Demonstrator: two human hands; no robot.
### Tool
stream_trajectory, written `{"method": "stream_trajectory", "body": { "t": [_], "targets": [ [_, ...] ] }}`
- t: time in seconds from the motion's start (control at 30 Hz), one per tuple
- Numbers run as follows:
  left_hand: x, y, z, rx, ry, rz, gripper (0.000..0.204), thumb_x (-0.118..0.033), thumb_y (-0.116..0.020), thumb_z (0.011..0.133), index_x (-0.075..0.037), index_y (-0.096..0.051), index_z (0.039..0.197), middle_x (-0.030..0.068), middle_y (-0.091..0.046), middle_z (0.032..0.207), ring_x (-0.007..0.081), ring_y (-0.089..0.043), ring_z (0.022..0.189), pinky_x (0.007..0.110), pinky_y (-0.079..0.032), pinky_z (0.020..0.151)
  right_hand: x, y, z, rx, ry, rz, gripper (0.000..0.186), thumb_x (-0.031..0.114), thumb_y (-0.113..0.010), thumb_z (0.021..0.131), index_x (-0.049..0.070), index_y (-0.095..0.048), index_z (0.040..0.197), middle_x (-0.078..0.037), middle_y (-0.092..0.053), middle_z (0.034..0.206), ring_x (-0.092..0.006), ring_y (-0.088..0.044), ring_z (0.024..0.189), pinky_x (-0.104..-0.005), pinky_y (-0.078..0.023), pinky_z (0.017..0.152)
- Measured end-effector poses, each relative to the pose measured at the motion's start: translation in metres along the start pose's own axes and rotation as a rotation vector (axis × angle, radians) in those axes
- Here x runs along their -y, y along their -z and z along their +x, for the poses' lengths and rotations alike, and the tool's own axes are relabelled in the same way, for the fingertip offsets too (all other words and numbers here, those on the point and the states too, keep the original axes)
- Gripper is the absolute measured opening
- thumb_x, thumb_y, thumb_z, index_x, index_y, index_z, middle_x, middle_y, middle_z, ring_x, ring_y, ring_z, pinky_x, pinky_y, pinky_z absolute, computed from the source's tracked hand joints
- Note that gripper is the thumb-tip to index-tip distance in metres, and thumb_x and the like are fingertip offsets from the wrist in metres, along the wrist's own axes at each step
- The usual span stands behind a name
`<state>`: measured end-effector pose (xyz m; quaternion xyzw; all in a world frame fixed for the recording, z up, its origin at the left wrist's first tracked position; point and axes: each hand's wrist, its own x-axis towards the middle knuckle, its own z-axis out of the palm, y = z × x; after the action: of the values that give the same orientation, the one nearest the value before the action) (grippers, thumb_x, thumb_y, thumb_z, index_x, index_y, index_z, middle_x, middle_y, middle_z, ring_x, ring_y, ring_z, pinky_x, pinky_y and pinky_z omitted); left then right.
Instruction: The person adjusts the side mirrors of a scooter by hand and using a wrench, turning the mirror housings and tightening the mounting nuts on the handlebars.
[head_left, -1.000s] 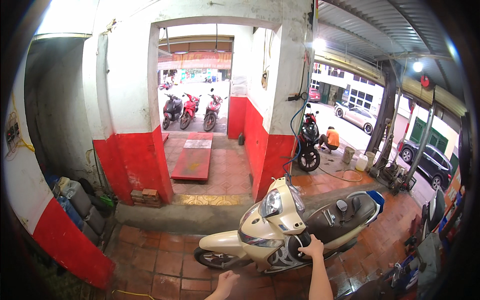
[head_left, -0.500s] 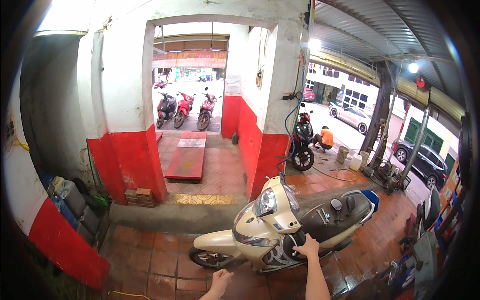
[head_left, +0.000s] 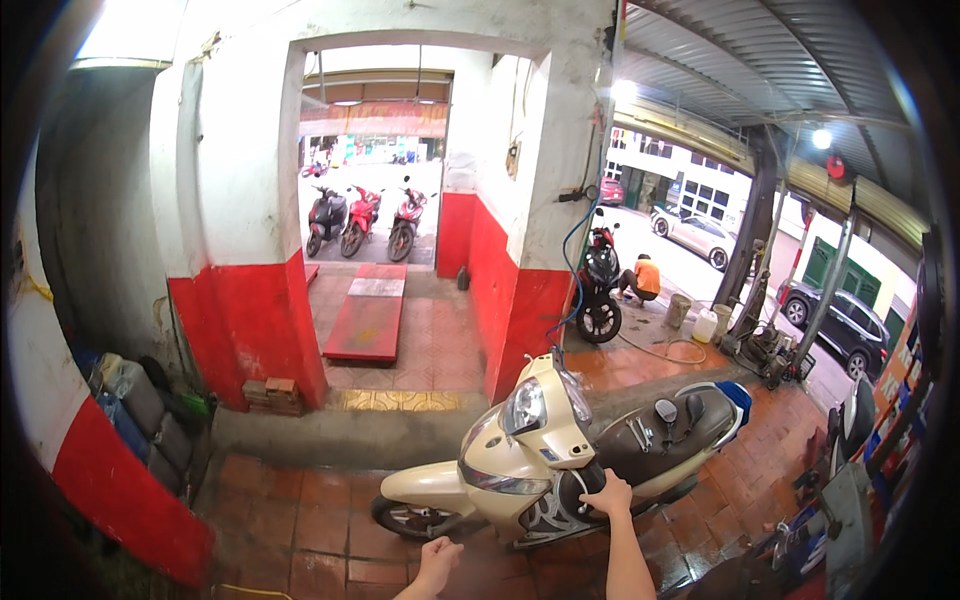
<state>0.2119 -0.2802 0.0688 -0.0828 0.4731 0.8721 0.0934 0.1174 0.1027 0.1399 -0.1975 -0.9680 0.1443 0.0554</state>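
Right grip [head_left: 607, 493] outstretched, closed; left grip [head_left: 440, 553] lower, loosely curled.
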Motion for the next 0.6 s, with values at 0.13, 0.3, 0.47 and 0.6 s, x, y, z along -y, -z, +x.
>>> {"method": "stream_trajectory", "body": {
  "t": [0.13,0.3,0.47,0.6],
  "targets": [
    [0.003,-0.001,-0.001,0.012,-0.002,0.005,0.045,-0.003,-0.065,0.086,-0.017,-0.03,0.062,-0.0071,-0.032,0.059,0.005,-0.031,0.053,0.025,-0.026,0.048,0.003,-0.002,-0.002,0.024,-0.035,0.037,0.077,0.046,-0.087,0.049,0.009,-0.06,0.111,-0.022,-0.07,0.101,-0.0393,-0.068,0.099,-0.0466,-0.054,0.088],
    [0.013,-0.002,-0.003,0.051,-0.002,-0.027,0.044,-0.003,-0.065,0.087,-0.017,-0.03,0.063,-0.0084,-0.031,0.059,0.0039,-0.029,0.052,0.024,-0.022,0.047,-0.016,-0.012,0.0,-0.069,0.027,0.044,0.069,0.037,-0.087,0.051,0.008,-0.06,0.108,-0.02,-0.071,0.095,-0.039,-0.069,0.092,-0.0472,-0.055,0.084],
    [0.006,0.0,-0.006,0.036,-0.004,-0.042,0.044,-0.002,-0.064,0.087,-0.017,-0.03,0.063,-0.0086,-0.03,0.059,0.0029,-0.028,0.051,0.024,-0.019,0.046,-0.011,-0.015,0.003,-0.065,0.05,0.078,0.064,0.036,-0.085,0.052,0.009,-0.059,0.104,-0.018,-0.072,0.092,-0.0378,-0.069,0.089,-0.0473,-0.055,0.082],
    [0.006,-0.001,-0.004,0.031,-0.004,-0.049,0.045,-0.002,-0.064,0.087,-0.017,-0.03,0.063,-0.0085,-0.031,0.059,0.003,-0.028,0.051,0.024,-0.02,0.046,-0.015,-0.017,0.004,-0.094,0.067,0.073,0.063,0.036,-0.085,0.052,0.009,-0.059,0.102,-0.018,-0.072,0.09,-0.038,-0.07,0.088,-0.0475,-0.055,0.08]
  ]
}}
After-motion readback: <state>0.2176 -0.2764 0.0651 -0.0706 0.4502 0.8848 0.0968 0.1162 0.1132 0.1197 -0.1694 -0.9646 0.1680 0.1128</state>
